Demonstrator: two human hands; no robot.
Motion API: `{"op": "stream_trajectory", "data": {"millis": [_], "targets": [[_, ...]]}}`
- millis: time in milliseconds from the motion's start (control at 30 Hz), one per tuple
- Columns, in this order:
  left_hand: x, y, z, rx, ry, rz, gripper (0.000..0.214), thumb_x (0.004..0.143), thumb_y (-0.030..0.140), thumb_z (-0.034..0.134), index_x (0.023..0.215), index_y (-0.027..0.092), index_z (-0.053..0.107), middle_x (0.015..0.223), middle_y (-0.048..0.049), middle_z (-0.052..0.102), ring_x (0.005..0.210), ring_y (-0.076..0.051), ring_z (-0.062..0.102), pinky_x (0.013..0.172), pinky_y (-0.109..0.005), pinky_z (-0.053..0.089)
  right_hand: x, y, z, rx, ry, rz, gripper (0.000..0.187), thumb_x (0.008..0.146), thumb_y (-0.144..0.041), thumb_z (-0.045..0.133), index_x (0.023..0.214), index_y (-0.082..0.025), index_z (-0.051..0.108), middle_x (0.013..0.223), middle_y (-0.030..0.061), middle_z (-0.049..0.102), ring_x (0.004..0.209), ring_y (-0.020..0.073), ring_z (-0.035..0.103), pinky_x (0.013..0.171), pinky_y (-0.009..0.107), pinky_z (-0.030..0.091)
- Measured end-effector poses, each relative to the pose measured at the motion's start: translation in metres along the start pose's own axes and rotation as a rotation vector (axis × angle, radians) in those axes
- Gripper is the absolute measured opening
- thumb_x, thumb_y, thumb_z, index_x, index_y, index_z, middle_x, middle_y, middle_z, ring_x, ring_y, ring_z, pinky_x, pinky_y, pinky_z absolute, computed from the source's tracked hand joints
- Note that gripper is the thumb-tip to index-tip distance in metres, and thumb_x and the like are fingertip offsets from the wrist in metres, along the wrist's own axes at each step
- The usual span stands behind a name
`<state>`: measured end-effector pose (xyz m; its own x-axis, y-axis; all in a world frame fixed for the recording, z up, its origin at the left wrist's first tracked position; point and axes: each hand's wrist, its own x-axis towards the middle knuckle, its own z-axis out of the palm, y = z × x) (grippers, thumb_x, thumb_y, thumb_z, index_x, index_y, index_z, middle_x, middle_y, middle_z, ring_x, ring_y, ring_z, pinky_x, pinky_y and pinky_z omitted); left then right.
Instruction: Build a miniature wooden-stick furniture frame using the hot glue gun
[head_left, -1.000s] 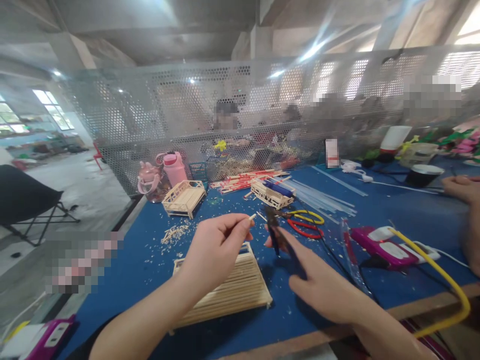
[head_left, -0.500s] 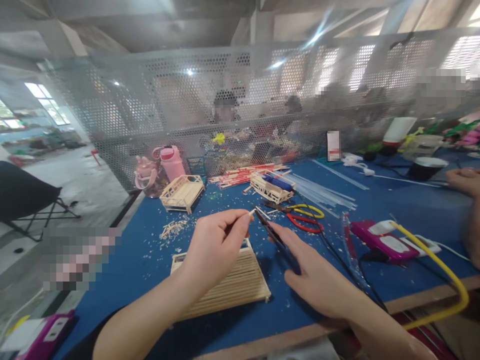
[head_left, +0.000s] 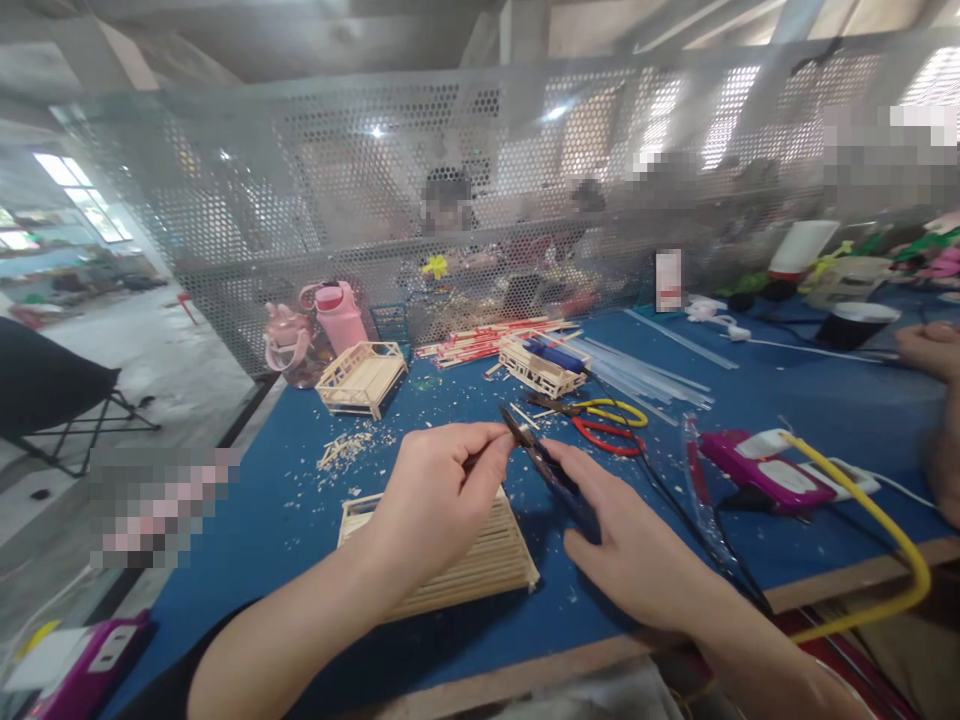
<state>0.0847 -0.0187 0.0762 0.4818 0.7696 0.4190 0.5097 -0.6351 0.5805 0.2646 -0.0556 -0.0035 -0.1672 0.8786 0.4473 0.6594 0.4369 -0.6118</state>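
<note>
My left hand (head_left: 439,500) is closed, thumb and forefinger pinching a short pale wooden stick (head_left: 524,430). Most of that stick is hidden by the fingers and the tool. In my right hand (head_left: 630,555) is a pair of dark-handled cutting pliers (head_left: 559,482), its jaws at the stick beside my left fingertips. Whether the jaws have closed on it, I cannot tell. Below my left hand lies a panel of wooden sticks (head_left: 487,550) set side by side, partly covered by the hand and forearm.
Behind stand a small wooden stick bed (head_left: 364,378) and a stick frame (head_left: 536,368) with a blue tool (head_left: 555,357) on it. Red-and-yellow-handled pliers (head_left: 611,425), stick scraps (head_left: 345,450), clear glue sticks (head_left: 645,375) and a purple power strip (head_left: 765,475) lie around. A co-worker's hand (head_left: 930,350) shows at right.
The pliers' jaws have moved across the stick, close to my left fingertips. Less of the stick shows now. The view has shifted slightly.
</note>
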Motion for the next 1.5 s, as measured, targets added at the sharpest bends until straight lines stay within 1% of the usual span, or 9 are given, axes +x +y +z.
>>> {"op": "stream_trajectory", "data": {"millis": [333,567,767,900,1100,1267,1333,1433,1500], "targets": [[0.003,-0.008,0.006,0.084,-0.043,-0.018,0.035,0.090,0.024,0.044,0.059,0.016,0.057,0.050,0.0053,0.046,0.050,-0.008,0.041,0.051,-0.022,0.030,0.009,0.003,0.003,0.075,-0.057,-0.016,0.025,0.068,-0.013,0.045,0.089,-0.020,0.057,0.075,0.0050,0.065,0.072,0.0217,0.063,0.065,0.032,0.049],[0.005,-0.016,0.003,0.074,-0.109,0.053,0.035,0.091,0.027,0.044,0.065,0.017,0.065,0.055,0.0027,0.056,0.053,-0.010,0.046,0.052,-0.022,0.036,0.006,0.007,-0.007,0.869,-0.492,0.388,0.030,0.068,-0.035,0.052,0.094,-0.019,0.050,0.062,-0.0056,0.046,0.042,0.0093,0.043,0.044,0.025,0.041],[0.001,-0.029,-0.010,0.229,-0.102,0.113,0.030,0.092,0.023,0.044,0.103,0.017,0.071,0.080,-0.0040,0.065,0.070,-0.014,0.059,0.067,-0.026,0.047,0.031,0.049,-0.003,-0.048,-0.169,0.366,0.048,0.070,-0.041,0.061,0.110,-0.015,0.057,0.102,0.0150,0.067,0.091,0.0295,0.064,0.082,0.047,0.051],[-0.002,-0.041,-0.012,0.360,-0.141,0.100,0.038,0.091,0.014,0.038,0.115,0.015,0.067,0.084,-0.0055,0.059,0.069,-0.014,0.057,0.066,-0.027,0.049,0.043,0.053,0.001,-0.188,-0.030,0.268,0.064,0.076,-0.049,0.058,0.128,-0.012,0.050,0.144,0.0230,0.043,0.136,0.0399,0.032,0.107,0.062,0.025],[-0.003,-0.046,0.002,0.258,-0.162,0.106,0.042,0.089,0.013,0.044,0.130,0.017,0.054,0.102,-0.0077,0.070,0.094,-0.019,0.064,0.086,-0.033,0.050,0.053,0.004,0.000,-0.092,-0.108,-0.228,0.030,0.094,-0.032,0.041,0.099,-0.019,0.067,0.089,0.0058,0.074,0.083,0.0190,0.067,0.079,0.032,0.048],[-0.009,-0.047,-0.006,0.190,-0.115,0.162,0.037,0.087,0.015,0.053,0.122,0.021,0.059,0.118,-0.0071,0.068,0.108,-0.020,0.061,0.093,-0.032,0.048,0.062,-0.002,0.006,-0.082,-0.173,-0.241,0.022,0.089,-0.022,0.048,0.083,-0.020,0.069,0.075,0.0004,0.073,0.065,0.0135,0.065,0.062,0.024,0.044],[-0.017,-0.059,-0.024,0.234,0.048,0.075,0.032,0.086,0.023,0.057,0.117,0.022,0.062,0.110,-0.0065,0.070,0.105,-0.021,0.062,0.094,-0.033,0.046,0.063,0.008,0.007,-0.071,-0.169,-0.164,0.021,0.089,-0.024,0.049,0.084,-0.020,0.069,0.076,0.0004,0.074,0.066,0.0139,0.065,0.063,0.024,0.045],[-0.037,-0.091,-0.051,0.280,0.387,-0.296,0.030,0.090,0.031,0.049,0.114,0.019,0.062,0.088,-0.0045,0.069,0.083,-0.017,0.064,0.080,-0.031,0.050,0.062,0.025,0.012,-0.036,-0.174,-0.093,0.021,0.089,-0.027,0.049,0.084,-0.020,0.069,0.080,0.0019,0.074,0.072,0.0160,0.067,0.066,0.027,0.048],[-0.052,-0.115,-0.062,0.146,0.359,-0.591,0.029,0.088,0.032,0.048,0.107,0.015,0.063,0.068,-0.0009,0.064,0.062,-0.014,0.060,0.062,-0.026,0.049,0.058,0.031,0.019,-0.013,-0.173,-0.111,0.021,0.088,-0.029,0.051,0.080,-0.021,0.068,0.080,0.0026,0.072,0.073,0.0169,0.067,0.068,0.029,0.049]]}}
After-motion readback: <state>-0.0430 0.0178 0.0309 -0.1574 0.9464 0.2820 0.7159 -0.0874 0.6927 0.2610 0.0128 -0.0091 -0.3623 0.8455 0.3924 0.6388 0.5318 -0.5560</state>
